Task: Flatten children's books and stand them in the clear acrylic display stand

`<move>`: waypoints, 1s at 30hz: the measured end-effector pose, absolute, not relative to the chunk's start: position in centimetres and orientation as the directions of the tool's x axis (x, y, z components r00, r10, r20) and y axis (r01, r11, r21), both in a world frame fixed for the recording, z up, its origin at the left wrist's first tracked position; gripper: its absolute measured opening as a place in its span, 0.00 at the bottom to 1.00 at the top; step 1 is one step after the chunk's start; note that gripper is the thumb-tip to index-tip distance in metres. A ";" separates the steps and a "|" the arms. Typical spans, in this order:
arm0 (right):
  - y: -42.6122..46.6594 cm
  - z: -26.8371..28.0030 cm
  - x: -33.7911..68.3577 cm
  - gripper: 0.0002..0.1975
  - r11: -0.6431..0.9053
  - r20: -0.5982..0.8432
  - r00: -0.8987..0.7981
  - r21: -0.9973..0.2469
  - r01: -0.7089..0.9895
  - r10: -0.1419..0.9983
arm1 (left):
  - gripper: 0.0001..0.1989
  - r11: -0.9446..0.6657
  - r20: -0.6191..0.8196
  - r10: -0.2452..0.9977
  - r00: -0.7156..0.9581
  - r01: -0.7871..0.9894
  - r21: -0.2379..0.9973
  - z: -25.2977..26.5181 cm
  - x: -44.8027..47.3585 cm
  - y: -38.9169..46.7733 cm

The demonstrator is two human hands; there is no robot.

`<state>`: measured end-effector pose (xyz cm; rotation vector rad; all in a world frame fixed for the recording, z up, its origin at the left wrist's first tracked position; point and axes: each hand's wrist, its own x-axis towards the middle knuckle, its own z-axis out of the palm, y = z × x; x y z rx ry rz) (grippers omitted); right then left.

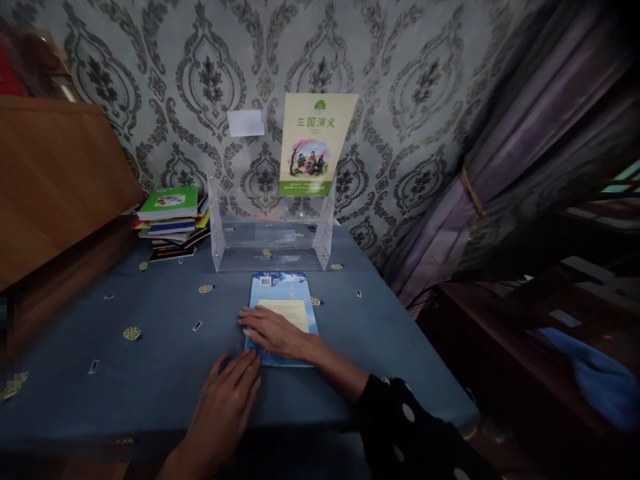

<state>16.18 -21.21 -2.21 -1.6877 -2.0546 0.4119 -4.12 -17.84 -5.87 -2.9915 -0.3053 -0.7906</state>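
Observation:
A blue book (280,287) lies flat on the cloth-covered table, with a barcode near its far edge and a pale panel in its middle. Across its left half rests my right hand (275,330), fingers stretched out flat and gripping nothing. My left hand (227,393) lies at the book's near left corner, its fingers extended and their tips at the book's edge; whether they touch it I cannot tell. Just beyond the book stands a clear acrylic rack (270,250). A cream and green book (313,147) stands upright at the rack's right side.
Several books form a stack (173,213) at the back left, beside a brown wooden panel (60,180). Patterned wallpaper covers the wall behind. A tied purple curtain (445,200) hangs at the right, above a dark red surface with a blue cloth (590,373).

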 end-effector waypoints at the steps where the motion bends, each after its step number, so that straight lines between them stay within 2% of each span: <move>1: -21.1 -2.3 16.3 0.19 0.211 0.160 -0.149 -0.500 0.840 0.976 | 0.18 -0.981 0.484 0.182 0.856 0.194 0.025 -5.7 -3.8 -17.5; 9: -20.7 -2.6 16.7 0.21 0.229 0.218 -0.121 -0.581 0.781 0.968 | 0.13 -0.974 0.335 0.208 0.919 0.162 0.159 -3.3 -0.5 -14.7; 17: -20.4 -2.5 17.8 0.22 0.217 0.227 -0.071 -0.725 0.654 0.971 | 0.13 -0.980 0.360 0.181 0.915 0.139 0.139 -3.1 2.2 -12.9; 23: -20.0 -3.7 18.7 0.23 0.175 0.294 0.056 -0.700 0.692 0.954 | 0.11 -0.978 0.346 0.209 0.915 0.190 0.090 -3.6 4.1 -11.7; 30: -19.2 -4.3 20.5 0.21 0.140 0.342 0.118 -0.643 0.753 0.932 | 0.11 -0.951 0.265 0.306 0.915 0.279 0.133 -3.0 6.8 -10.2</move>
